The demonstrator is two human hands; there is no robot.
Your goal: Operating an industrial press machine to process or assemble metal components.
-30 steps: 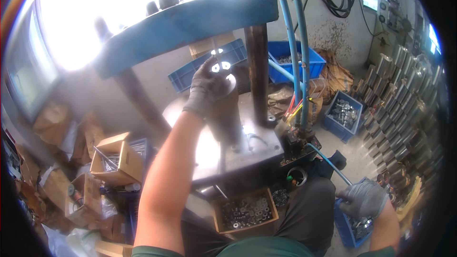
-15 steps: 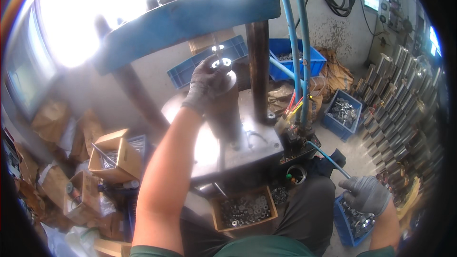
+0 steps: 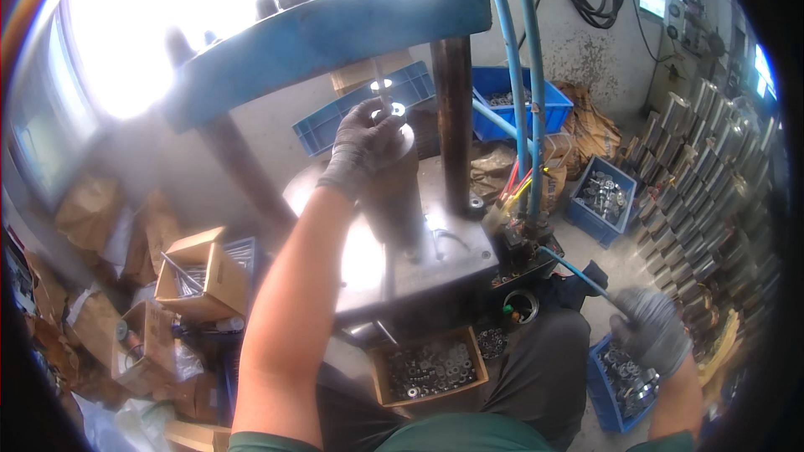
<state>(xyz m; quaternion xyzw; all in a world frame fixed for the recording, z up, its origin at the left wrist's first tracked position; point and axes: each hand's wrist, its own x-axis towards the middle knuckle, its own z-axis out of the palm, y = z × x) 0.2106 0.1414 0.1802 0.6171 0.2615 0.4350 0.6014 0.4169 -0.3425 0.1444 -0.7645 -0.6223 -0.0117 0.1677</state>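
My left hand (image 3: 366, 146) in a grey glove reaches up to the top of an upright metal cylinder (image 3: 394, 201) standing on the press table. Its fingers close round a shiny metal ring (image 3: 397, 109) on a thin upright rod (image 3: 381, 88); the palm hides part of the ring. Low on the right, my gloved right hand (image 3: 653, 333) is wrapped round the end of a blue lever (image 3: 578, 272) that slopes up to the valve block (image 3: 523, 243). This hand is slightly blurred. The press's blue crossbeam (image 3: 335, 42) spans above my left hand.
Below the table sits a cardboard box of small metal rings (image 3: 377, 372). Blue bins of metal parts (image 3: 634, 192) stand at the right, beside stacked metal tubes (image 3: 695, 192). Open cartons (image 3: 226, 285) crowd the left. Dark steel columns (image 3: 452, 125) and blue hoses (image 3: 511, 50) rise beside the table.
My right hand and the lever's end have shifted slightly, and the hand looks more blurred. My left hand stays at the cylinder's top, its fingers covering a little more of the ring.
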